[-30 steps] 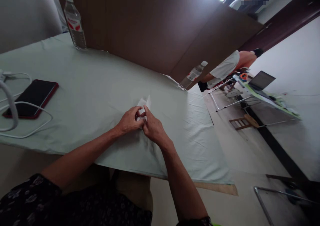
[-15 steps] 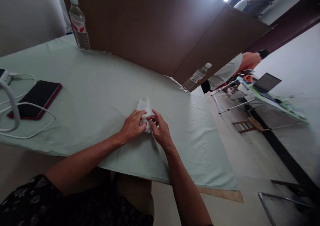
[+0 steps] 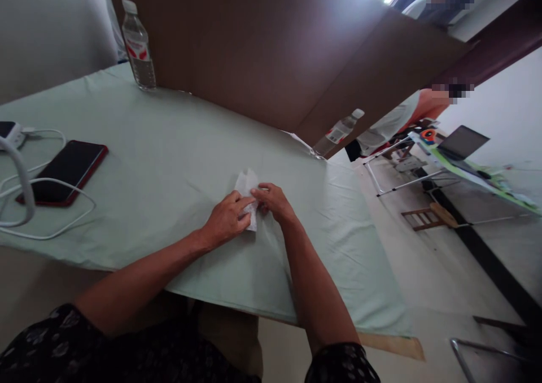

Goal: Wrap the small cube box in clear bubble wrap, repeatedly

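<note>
In the head view, you have two hands over one piece of thin white paper [image 3: 246, 184], which lies on the pale green cloth of your desk [image 3: 178, 146], near the middle. Your left grip [image 3: 244, 209] is half closed: its fingers lie across the paper from the left, the index finger stretched toward the other hand and the thumb bent near the lower part. Your right grip [image 3: 257, 197] is loosely curled at the paper's right edge, its fingertips close to your left index finger. You can't tell from here whether either one truly pinches the paper, because the fingers cover the spot. Around them you have two clear bottles with white caps and red-and-white labels: one [image 3: 139, 49] at the far left by the brown board [image 3: 254, 44], the other [image 3: 341, 130] by the board's right part. One dark phone [image 3: 63, 171] with a red edge lies on your left, with white cable [image 3: 80, 186] looping over it. Beyond the desk, on your right, there's one open laptop [image 3: 463, 142] and one wooden stool [image 3: 429, 216].
</note>
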Demonstrator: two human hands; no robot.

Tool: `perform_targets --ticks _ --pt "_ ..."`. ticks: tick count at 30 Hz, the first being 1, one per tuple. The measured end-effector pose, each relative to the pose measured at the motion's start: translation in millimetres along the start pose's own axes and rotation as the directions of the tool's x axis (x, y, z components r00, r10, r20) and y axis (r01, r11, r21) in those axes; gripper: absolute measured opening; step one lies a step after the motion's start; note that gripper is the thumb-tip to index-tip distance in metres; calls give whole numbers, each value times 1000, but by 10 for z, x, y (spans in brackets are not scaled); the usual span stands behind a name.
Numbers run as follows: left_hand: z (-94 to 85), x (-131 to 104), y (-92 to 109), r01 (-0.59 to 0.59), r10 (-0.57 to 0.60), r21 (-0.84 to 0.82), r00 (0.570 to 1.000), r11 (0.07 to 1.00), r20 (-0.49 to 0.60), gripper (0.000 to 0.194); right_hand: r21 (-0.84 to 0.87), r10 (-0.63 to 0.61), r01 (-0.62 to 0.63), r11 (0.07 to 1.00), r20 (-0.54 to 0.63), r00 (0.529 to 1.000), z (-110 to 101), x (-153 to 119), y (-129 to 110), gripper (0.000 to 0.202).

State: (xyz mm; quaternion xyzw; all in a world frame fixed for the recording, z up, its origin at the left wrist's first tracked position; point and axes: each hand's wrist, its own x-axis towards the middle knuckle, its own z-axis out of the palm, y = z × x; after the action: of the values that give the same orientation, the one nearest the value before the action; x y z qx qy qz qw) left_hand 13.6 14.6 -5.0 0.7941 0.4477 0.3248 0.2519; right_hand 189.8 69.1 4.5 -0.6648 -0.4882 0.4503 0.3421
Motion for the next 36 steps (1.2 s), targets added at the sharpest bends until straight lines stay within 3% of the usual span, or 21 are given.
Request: perform_targets --ticks 6,12,18,24,27,29,31,33,36 --pt "-1 -2 4 -7 7 57 1000 998 3 29 -11 -15 15 1000 46 999 57 128 -40 25" --pt "-6 -3 -9 6 -6 48 1000 999 5 25 68 -109 104 992 76 991 96 113 -56 22" --pt "5 24 -34 31 -31 18 999 999 9 26 259 -286 258 931 74 955 123 -72 -80 28" --pt "-12 22 15 78 -78 29 997 997 -8 19 227 -391 367 902 73 918 80 -347 -37 23" --pt "-34 -8 41 130 -125 78 990 988 -73 13 169 -447 432 886 61 893 76 -487 30 19" --pt "-40 -21 19 166 -152 91 978 982 -143 20 125 -473 465 877 48 880 86 -569 73 18" --pt "-36 -19 -37 142 -126 71 973 987 -194 35 89 -498 493 865 52 865 99 -633 108 19" --pt "-29 -3 -110 35 -31 18 981 999 -189 55 66 -521 517 854 77 850 105 -677 140 22" --pt "-37 32 -203 -74 66 -89 994 993 -91 48 69 -561 557 828 110 820 82 -707 195 21"
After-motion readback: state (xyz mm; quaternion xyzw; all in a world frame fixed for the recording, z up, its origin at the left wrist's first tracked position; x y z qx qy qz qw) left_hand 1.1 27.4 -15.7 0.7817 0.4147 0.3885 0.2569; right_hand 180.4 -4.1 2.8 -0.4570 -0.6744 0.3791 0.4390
